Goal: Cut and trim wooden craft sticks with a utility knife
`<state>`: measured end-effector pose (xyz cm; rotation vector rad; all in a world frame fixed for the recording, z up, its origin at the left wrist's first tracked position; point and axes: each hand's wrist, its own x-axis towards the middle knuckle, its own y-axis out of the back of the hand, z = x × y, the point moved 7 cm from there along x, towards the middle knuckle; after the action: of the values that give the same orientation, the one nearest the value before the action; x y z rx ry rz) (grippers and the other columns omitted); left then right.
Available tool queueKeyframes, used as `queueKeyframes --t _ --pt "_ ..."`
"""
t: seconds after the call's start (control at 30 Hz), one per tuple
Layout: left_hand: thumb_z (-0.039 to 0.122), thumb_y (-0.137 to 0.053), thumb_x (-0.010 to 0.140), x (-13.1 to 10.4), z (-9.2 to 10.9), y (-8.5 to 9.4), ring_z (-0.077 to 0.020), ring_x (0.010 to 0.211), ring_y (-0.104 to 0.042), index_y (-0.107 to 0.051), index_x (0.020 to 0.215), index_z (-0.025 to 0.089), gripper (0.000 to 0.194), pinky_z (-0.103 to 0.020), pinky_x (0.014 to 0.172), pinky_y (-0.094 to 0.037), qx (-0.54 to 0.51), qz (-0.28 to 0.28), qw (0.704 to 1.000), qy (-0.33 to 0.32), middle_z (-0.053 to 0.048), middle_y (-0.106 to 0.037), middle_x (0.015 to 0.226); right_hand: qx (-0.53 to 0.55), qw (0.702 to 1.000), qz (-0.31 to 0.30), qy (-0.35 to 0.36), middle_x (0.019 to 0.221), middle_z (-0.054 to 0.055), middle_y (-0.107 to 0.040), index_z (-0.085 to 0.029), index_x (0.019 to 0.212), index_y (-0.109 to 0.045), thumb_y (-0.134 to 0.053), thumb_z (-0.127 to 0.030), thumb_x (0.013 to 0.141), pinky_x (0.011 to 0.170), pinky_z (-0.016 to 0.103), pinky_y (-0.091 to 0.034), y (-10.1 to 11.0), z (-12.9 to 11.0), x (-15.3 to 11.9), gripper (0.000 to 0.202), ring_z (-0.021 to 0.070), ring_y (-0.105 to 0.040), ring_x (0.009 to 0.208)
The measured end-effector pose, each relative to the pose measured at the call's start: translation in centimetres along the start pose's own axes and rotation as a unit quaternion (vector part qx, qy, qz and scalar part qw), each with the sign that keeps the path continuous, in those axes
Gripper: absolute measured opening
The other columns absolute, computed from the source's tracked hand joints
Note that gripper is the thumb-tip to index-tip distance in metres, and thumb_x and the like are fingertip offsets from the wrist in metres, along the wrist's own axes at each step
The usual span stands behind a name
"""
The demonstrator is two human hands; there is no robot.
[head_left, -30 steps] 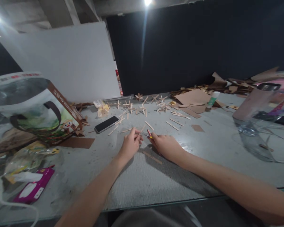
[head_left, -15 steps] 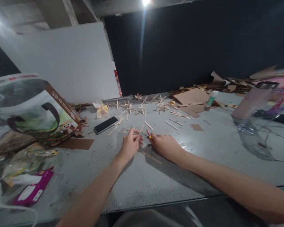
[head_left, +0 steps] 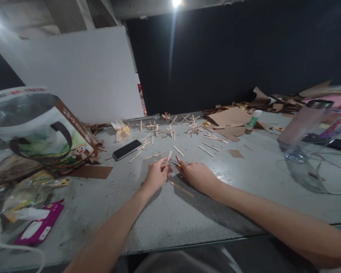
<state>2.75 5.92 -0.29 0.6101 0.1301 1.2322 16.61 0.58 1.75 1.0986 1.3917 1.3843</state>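
The left hand [head_left: 156,175] has thumb and fingers pinched together on a thin wooden stick [head_left: 169,156], which pokes up from the grip at a tilt, right of the phone [head_left: 127,149] and a little nearer the person. The right hand [head_left: 198,176], farther right of the phone, is curled closed around a small tool [head_left: 178,165] with red and yellow parts, its slim tip pointing toward the stick. Whether the two touch is too small to tell, as is the exact kind of tool.

This looks like working the tool on the stick. I would pinch firmly, close to where the tip meets the wood, since so light a piece should twist easily. Fingers belong out of the tip's line, and small, slow pressure seems safer than a hard push, which could split the wood or slip.

A spare stick [head_left: 182,189] lies on the surface [head_left: 159,227] right of the phone and nearer the person, where a wrist could brush it. Beyond and right of the phone spreads a cluster of crossed sticks [head_left: 156,129], easily knocked by a forward reach. Well right of the phone is a green-and-white tube [head_left: 253,120] beside cardboard sheets [head_left: 230,115]. Left of the phone, a large printed bag [head_left: 45,132] crowds that side, with a purple device [head_left: 41,223] nearer the person.
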Motion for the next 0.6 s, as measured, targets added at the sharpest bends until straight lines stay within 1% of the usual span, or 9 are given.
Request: queueKeyframes --t 0.1,0.27,0.37,0.47,0.6 --pt "0.017 -0.054 0.090 -0.14 0.67 0.19 -0.0151 0.054 -0.062 -0.070 0.116 0.016 0.030 -0.024 0.055 -0.046 0.054 0.003 0.998 -0.030 -0.002 -0.072 0.069 0.004 1.000 -0.001 -0.002 0.098 0.019 -0.078 -0.012 0.134 -0.059 -0.029 -0.037 0.112 0.072 0.032 -0.055 0.15 -0.01 -0.13 0.044 0.0299 -0.078 0.093" --pt "0.011 -0.053 0.089 -0.20 0.74 0.17 -0.0154 0.057 -0.064 -0.066 0.125 0.017 0.039 -0.024 0.058 -0.046 0.091 -0.010 0.995 -0.039 -0.001 -0.072 0.069 0.001 1.000 -0.004 0.007 0.099 0.019 -0.078 -0.013 0.133 -0.060 -0.032 -0.036 0.111 0.073 0.033 -0.055 -0.12 0.03 -0.04 0.042 0.0312 -0.078 0.095" --pt "0.010 -0.051 0.088 -0.21 0.59 0.09 -0.0151 0.056 -0.063 -0.065 0.126 0.017 0.041 -0.023 0.058 -0.045 0.080 -0.014 0.996 -0.038 0.000 -0.071 0.067 0.000 1.000 -0.002 0.009 0.099 0.019 -0.078 -0.014 0.134 -0.059 -0.032 -0.037 0.112 0.073 0.033 -0.055 -0.24 0.04 0.06 0.043 0.0305 -0.078 0.094" --pt "0.011 -0.051 0.087 -0.21 0.25 0.02 -0.0148 0.053 -0.060 -0.062 0.125 0.018 0.040 -0.023 0.056 -0.043 0.048 -0.012 0.999 -0.022 0.000 -0.071 0.067 0.002 1.000 0.000 0.008 0.099 0.018 -0.078 -0.013 0.135 -0.059 -0.031 -0.038 0.112 0.074 0.033 -0.055 -0.20 0.01 0.11 0.045 0.0313 -0.078 0.095" --pt "0.013 -0.053 0.085 -0.25 0.13 0.10 -0.0141 0.050 -0.057 -0.059 0.121 0.019 0.036 -0.023 0.055 -0.042 0.025 -0.001 1.000 -0.014 0.002 -0.070 0.066 -0.006 1.000 0.000 0.011 0.098 0.019 -0.078 -0.012 0.146 -0.052 -0.029 -0.040 0.112 0.074 0.034 -0.056 -0.06 -0.08 0.11 0.049 0.0306 -0.079 0.093"
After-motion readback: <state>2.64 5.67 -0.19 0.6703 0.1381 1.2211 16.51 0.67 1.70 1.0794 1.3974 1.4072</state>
